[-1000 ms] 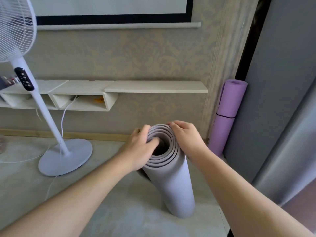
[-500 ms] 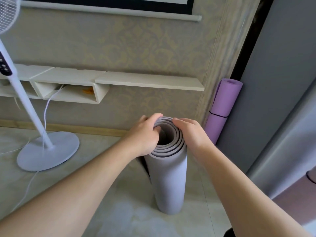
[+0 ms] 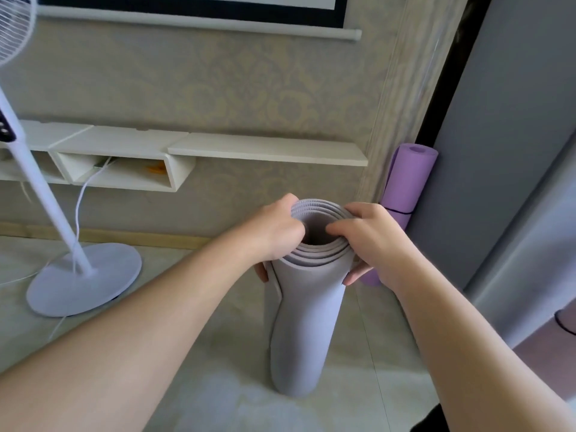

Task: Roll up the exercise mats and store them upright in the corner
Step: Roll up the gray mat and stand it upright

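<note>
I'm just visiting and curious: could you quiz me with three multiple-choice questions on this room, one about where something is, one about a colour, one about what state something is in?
1. Where does the purple mat stand?
A. In the corner, right of the shelf
B. Under the fan
C. On the shelf

2. What colour is the mat between the hands?
A. Green
B. Grey
C. Red

3. How is the grey mat right now?
A. Flat on the floor
B. Folded in half
C. Rolled and upright

Answers: 1 A, it stands on end in the corner beyond the white shelf. 2 B, its roll is pale grey. 3 C, it stands on end while the left hand and right hand grip its top rim.
</note>
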The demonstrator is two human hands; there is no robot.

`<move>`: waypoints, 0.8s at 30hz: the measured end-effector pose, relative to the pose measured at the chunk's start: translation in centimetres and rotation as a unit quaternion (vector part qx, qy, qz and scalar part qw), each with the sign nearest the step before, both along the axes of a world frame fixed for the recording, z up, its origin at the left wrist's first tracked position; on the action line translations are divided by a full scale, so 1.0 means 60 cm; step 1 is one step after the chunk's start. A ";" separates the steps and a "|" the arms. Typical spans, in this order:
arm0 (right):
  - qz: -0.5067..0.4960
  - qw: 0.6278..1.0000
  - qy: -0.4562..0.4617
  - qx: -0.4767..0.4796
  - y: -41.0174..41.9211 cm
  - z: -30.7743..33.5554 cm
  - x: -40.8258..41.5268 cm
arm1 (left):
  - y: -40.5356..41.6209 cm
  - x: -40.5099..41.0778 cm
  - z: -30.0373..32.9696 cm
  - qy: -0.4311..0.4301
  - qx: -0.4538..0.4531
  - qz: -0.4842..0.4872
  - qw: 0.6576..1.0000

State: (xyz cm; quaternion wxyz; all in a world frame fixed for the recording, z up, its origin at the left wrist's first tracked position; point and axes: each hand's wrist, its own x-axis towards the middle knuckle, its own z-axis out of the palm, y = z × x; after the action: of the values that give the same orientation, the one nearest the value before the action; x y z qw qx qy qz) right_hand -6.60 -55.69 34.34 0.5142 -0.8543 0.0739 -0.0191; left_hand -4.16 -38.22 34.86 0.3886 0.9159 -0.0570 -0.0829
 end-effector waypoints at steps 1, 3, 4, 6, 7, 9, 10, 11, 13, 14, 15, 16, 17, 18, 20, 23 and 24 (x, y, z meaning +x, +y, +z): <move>0.002 1.000 0.004 -0.016 0.004 -0.009 0.004 | -0.002 0.002 -0.006 0.012 0.014 0.000 1.000; 0.011 0.998 -0.003 -0.061 0.016 -0.025 0.009 | -0.008 0.005 -0.020 0.009 0.037 0.021 0.999; 0.020 0.996 -0.029 -0.087 0.019 -0.032 0.009 | -0.010 0.007 -0.026 0.000 0.038 0.034 0.999; 0.066 0.979 -0.104 -0.163 0.017 -0.038 0.002 | -0.010 0.015 -0.031 -0.007 0.027 0.041 0.999; 0.104 0.968 -0.113 -0.200 0.015 -0.038 -0.005 | -0.008 0.019 -0.031 -0.001 0.018 0.040 0.999; 0.185 0.954 -0.077 -0.225 0.002 -0.042 -0.012 | 0.000 0.030 -0.037 0.020 -0.017 0.037 0.999; 0.204 0.953 -0.058 -0.216 -0.008 -0.046 -0.010 | 0.004 0.031 -0.042 0.035 -0.058 0.033 0.997; 0.199 0.956 -0.052 -0.208 -0.018 -0.052 -0.005 | 0.009 0.029 -0.048 0.056 -0.115 0.023 0.992; 0.155 0.962 -0.070 -0.213 -0.031 -0.057 0.003 | 0.024 0.018 -0.063 0.089 -0.228 -0.017 0.969; 0.133 0.962 -0.083 -0.225 -0.036 -0.058 0.007 | 0.033 0.011 -0.073 0.089 -0.259 -0.046 0.961; 0.120 0.959 -0.099 -0.236 -0.039 -0.060 0.009 | 0.040 0.004 -0.085 0.079 -0.264 -0.075 0.958; 0.115 0.957 -0.113 -0.241 -0.039 -0.062 0.009 | 0.046 0.000 -0.101 0.064 -0.243 -0.095 0.963; 0.115 0.954 -0.125 -0.246 -0.037 -0.065 0.008 | 0.048 -0.003 -0.116 0.041 -0.203 -0.100 0.973; 0.117 0.952 -0.135 -0.249 -0.033 -0.068 0.008 | 0.046 -0.004 -0.129 0.018 -0.153 -0.087 0.984; 0.117 0.949 -0.144 -0.257 -0.019 -0.071 0.008 | 0.034 -0.010 -0.142 -0.011 -0.075 -0.040 0.996; 0.103 0.951 -0.126 -0.264 -0.005 -0.063 0.013 | 0.020 -0.009 -0.145 -0.045 -0.006 0.013 0.999; 0.108 0.953 -0.110 -0.262 -0.006 -0.059 0.013 | 0.018 -0.008 -0.145 -0.056 0.006 0.026 0.998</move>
State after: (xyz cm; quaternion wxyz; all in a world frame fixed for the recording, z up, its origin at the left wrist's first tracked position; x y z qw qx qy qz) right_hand -5.80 -56.07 30.78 0.2766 -0.9544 -0.0837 -0.0754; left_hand -4.62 -37.11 26.16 0.3810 0.9227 -0.0547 -0.0217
